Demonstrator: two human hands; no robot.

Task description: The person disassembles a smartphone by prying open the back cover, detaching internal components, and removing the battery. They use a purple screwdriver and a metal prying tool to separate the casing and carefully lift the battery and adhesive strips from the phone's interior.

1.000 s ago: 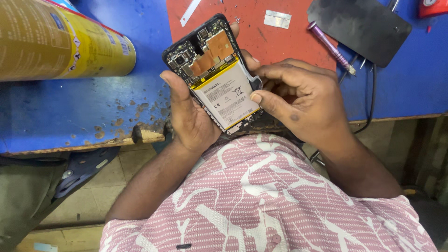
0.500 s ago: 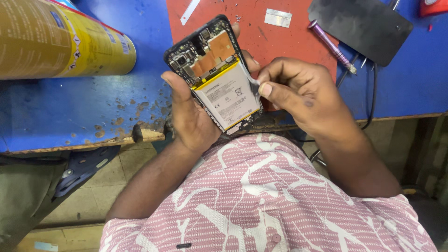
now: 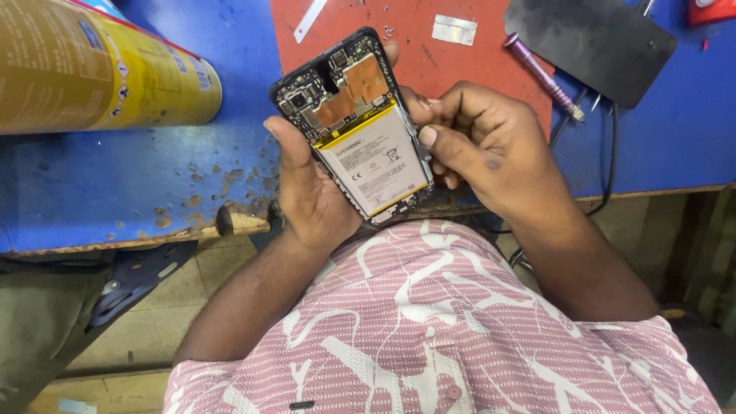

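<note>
**Opened phone cradled over the tabletop edge**

At the upper left of the frame a large yellow spray can [image 3: 100, 73] lies on its side on the blue tabletop [image 3: 153, 192], whose paint is chipped near the front edge. Moving right, your left hand [image 3: 307, 192] cradles the opened phone [image 3: 353, 126] from below: the thumb runs up its left rim and a fingertip shows past the top edge, so that grip is closed around the frame. The phone sits in the centre of the frame, tilted, back cover off, with the white battery [image 3: 376, 162] and the copper-coloured board shielding above it exposed.

Your right hand [image 3: 491, 149] closes on the phone's right rim, thumb pressing at the battery's edge, fingers curled behind; I cannot tell whether it pinches a small tool.

Judged from this, the phone is light and stiff but delicate: the bare board and thin connectors would not tolerate pressure, and the battery should not be bent or pierced. Hold it by the plastic rim, as you do.

Further right, on the red mat [image 3: 460, 61], lie a purple screwdriver [image 3: 543, 75] and a dark back cover [image 3: 590, 42].
</note>
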